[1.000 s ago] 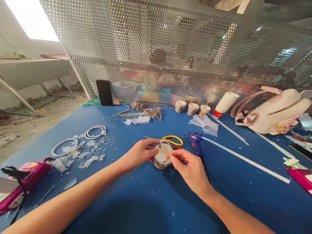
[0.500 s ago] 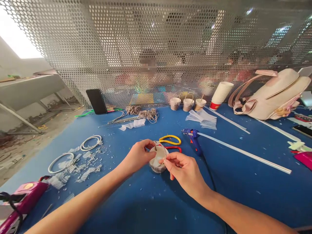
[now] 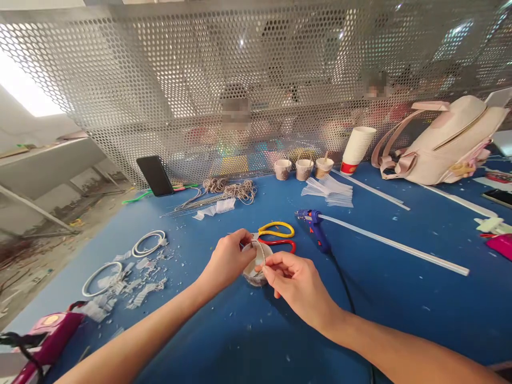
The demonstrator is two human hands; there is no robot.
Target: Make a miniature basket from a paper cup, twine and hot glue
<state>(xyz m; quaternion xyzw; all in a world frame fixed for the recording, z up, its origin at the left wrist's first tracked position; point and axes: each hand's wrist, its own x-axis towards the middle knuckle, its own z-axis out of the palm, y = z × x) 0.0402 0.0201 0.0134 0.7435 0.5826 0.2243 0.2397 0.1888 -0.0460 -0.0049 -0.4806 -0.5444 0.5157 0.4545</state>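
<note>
While a perforated screen (image 3: 192, 69) rises along the back, with blurred people showing through its holes, the blue bench (image 3: 420, 304) spreads out before it. A pale pink backpack (image 3: 444, 141) slumps at the far right.

Both hands meet near the middle. The left hand (image 3: 229, 260) bends over the cup's left rim, thumb inside, though from here I can't tell how firmly it grips. The right hand (image 3: 302, 282) has thumb and forefinger pinched together on a cord, at the cup's near right edge.

To the right of them lies a blue glue gun (image 3: 314, 226), a long clear stick (image 3: 394, 244) running out of its back. A tilted stack of paper cups (image 3: 357, 149) stands near the backpack, and a dark phone (image 3: 154, 176) leans at the back left. The scissors (image 3: 262, 231), one handle yellow and one red, lie just behind the cup.

White rings (image 3: 134, 246) sit on the left among plastic scraps (image 3: 148, 290). Three small cups (image 3: 304, 169) line up by the screen.

Between the hands is the cup (image 3: 256, 278) itself, mouth up, pale inside and greyish outside. Smallest is the cord (image 3: 263, 253), thin and twisted, arching over its mouth.
</note>
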